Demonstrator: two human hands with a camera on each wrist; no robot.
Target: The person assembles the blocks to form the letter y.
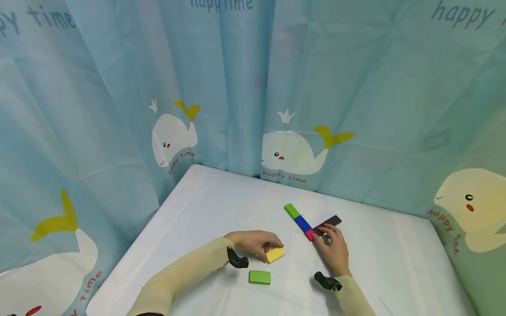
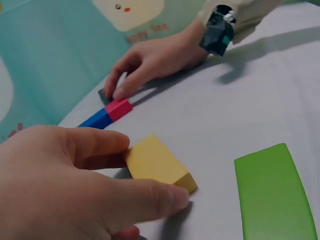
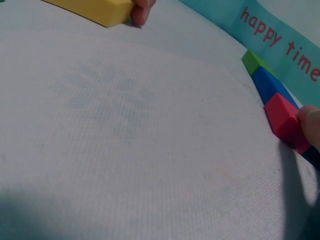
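Two hands low on table: left hand (image 1: pixel 253 243) pinching yellow block (image 1: pixel 275 254); right hand (image 1: pixel 334 249) fingertips pressing dark block (image 1: pixel 330 222).

I see a flat yellow rectangular block (image 1: pixel 275 254) lying on the white worktop (image 1: pixel 221 206), and a dark brown flat block (image 1: pixel 328 222) butted against a short red block (image 1: pixel 309 235).

Soft, even light fills the head view, and the white cloth-covered table (image 1: pixel 221 197) shows no glare. The pale blue whale-printed curtain (image 1: pixel 356 109) bows at the frame edges (wide-lens distortion). In the left wrist view the left hand (image 2: pixel 65 185) is close and blurred, and the flat bright green rectangular block (image 2: pixel 272 192) bends near the border. The right wrist view darkens at its lower corners, where shadow falls
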